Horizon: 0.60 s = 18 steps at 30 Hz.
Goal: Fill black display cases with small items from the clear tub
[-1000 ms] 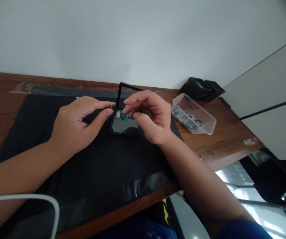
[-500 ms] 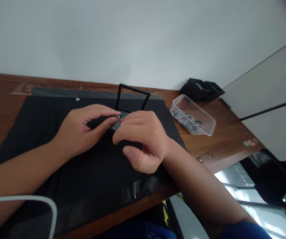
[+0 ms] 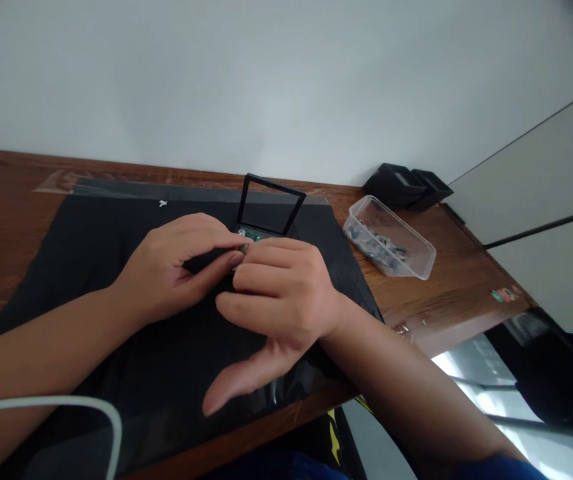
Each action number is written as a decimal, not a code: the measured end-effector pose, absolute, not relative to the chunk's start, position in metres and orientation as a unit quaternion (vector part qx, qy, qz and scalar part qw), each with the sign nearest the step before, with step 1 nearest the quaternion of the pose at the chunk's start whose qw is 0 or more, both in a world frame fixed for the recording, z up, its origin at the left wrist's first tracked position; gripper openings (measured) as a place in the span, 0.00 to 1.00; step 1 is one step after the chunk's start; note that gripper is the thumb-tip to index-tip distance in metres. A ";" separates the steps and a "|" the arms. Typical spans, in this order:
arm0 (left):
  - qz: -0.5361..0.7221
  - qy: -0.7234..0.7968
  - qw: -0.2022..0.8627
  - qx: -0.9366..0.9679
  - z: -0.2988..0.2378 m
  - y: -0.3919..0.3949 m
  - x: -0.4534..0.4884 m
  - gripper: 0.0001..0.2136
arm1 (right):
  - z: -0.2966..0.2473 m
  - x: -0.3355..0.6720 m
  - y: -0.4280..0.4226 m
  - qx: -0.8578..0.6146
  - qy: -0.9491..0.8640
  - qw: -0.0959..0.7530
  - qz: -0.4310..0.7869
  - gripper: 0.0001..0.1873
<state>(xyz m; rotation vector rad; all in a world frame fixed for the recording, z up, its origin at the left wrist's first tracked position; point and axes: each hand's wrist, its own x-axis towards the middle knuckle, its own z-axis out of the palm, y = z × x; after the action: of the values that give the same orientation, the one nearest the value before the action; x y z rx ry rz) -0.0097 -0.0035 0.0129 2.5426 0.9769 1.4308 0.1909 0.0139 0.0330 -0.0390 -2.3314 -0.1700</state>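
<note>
A small black hinged case (image 3: 269, 205) stands open on the black mat (image 3: 91, 240), its framed lid upright at the back. Green and pale stones (image 3: 252, 233) show in its base just past my fingers. My left hand (image 3: 174, 273) pinches a small greenish bead (image 3: 243, 248) between thumb and forefinger beside the case. My right hand (image 3: 274, 300) lies palm down over the front of the case, fingers stretched left and touching the left fingertips, thumb splayed toward me. The case base is mostly hidden under it.
A clear plastic tub (image 3: 391, 237) with several small green and dark pieces sits on the wooden table (image 3: 446, 293) to the right. Two black holders (image 3: 406, 185) stand against the wall behind it. A white cable (image 3: 66, 403) loops at the lower left.
My right hand has come down from above the case, turned palm down over its front and spread its thumb. The left hand keeps its pinch and has shifted slightly right.
</note>
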 end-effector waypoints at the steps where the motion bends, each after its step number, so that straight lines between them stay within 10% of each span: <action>1: 0.472 0.308 0.014 0.826 0.013 -0.004 -0.009 0.06 | 0.032 0.190 0.013 -0.012 -0.912 0.403 -0.074 0.34; 18: 0.524 0.316 0.073 0.787 0.018 -0.012 -0.007 0.13 | 0.029 0.183 0.008 0.026 -0.866 0.487 -0.109 0.25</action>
<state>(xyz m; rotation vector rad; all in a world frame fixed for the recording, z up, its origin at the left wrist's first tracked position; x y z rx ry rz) -0.0075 -0.0116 0.0179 2.3651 0.9507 1.5752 0.1827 0.0079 0.0291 0.0631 -2.1067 -0.2655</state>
